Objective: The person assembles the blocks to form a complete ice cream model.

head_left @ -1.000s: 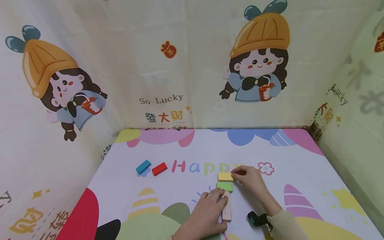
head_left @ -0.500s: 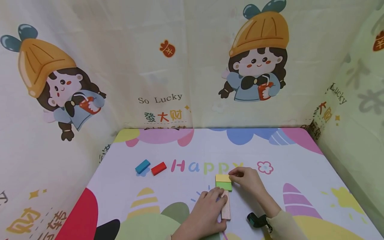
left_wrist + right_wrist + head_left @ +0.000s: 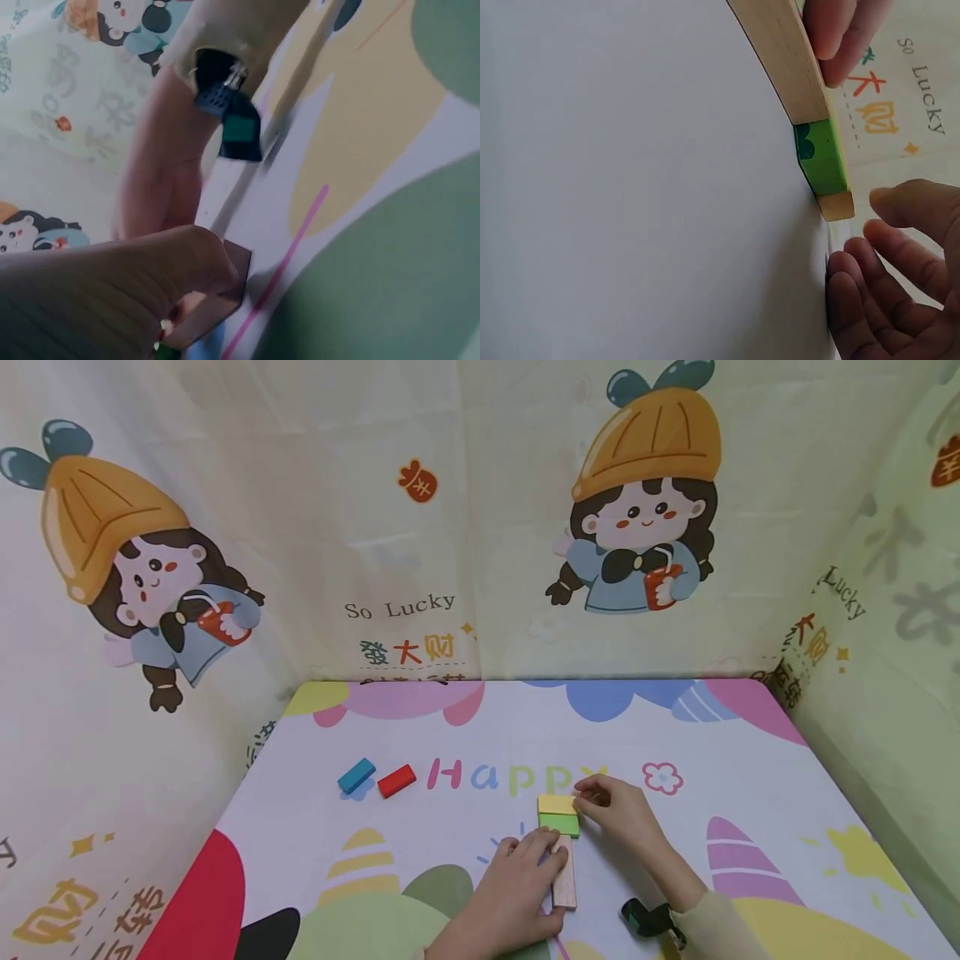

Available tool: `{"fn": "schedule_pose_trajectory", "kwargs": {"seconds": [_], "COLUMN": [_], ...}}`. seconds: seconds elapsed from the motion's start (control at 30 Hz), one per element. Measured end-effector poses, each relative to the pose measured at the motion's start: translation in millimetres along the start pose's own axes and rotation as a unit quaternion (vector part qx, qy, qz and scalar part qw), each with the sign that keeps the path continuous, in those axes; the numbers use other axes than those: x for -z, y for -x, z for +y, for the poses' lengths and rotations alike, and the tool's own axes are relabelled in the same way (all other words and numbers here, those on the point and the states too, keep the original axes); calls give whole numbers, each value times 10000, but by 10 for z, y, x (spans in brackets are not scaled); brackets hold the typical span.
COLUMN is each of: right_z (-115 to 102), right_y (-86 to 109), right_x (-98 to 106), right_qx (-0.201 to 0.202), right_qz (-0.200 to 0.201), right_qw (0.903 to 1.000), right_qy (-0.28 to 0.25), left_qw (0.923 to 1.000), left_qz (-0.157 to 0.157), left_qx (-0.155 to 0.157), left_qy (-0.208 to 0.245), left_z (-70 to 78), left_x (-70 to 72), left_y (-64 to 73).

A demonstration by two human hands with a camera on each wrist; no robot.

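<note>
Cartoon-printed fabric [image 3: 510, 552] is hanging behind a patterned tabletop [image 3: 630, 743]. The left hand [image 3: 517, 885] is gripping a wooden block [image 3: 565, 889], its thumb [image 3: 191, 259] pressing the near end in the left wrist view. A green block [image 3: 559, 825] is touching the wooden block's far end, and a yellow block [image 3: 557, 805] is lying against the green one. Only the right wrist view is showing a gap between the yellow block and the right hand [image 3: 621, 812], whose fingers are curving loosely, holding nothing.

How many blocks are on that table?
5: blue block and red block at left; to their right, far to near, yellow block, green block, wooden block. More may be hidden.
</note>
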State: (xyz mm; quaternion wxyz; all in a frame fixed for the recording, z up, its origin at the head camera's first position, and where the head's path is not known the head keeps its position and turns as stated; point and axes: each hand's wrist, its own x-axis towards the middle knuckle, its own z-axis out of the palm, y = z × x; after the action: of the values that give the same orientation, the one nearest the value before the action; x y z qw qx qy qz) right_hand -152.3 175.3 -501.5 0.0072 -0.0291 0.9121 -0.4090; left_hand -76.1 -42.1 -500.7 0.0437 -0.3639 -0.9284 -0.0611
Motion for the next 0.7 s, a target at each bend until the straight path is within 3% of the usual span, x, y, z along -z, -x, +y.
{"fn": "schedule_pose_trajectory", "kwargs": {"seconds": [0.1,0.2,0.33,0.4,0.47,0.57,0.7], "right_z": [0,13,22,10,-8,-32,-36], "right_y": [64,127,183,198,211,228,265], "right_x": [16,23,13,4,-9,-26,-17], "right_qx": [387,1237,2514,2902,3018,2878,2717], "right_qz": [62,-10,-306,-552,-878,-1336,-1541], "right_qw": [9992,9921,9638,9495,9415,9375,9332], "right_qy": [-24,197,833,1061,1216,1427,1778], "left_qw": [9999,9994,9990,9989,9986,9977,9962], "left_qz": [-79,-83,-45,-37,-86,-221,-363], "left_qx": [30,65,188,274,367,474,552], "left_qy": [130,319,413,388,376,430,568], "left_z": [-31,-75,-166,-217,-262,-305,-337], "left_x": [2,10,35,49,58,53,40], "left_y": [20,47,89,105,118,140,177]}}
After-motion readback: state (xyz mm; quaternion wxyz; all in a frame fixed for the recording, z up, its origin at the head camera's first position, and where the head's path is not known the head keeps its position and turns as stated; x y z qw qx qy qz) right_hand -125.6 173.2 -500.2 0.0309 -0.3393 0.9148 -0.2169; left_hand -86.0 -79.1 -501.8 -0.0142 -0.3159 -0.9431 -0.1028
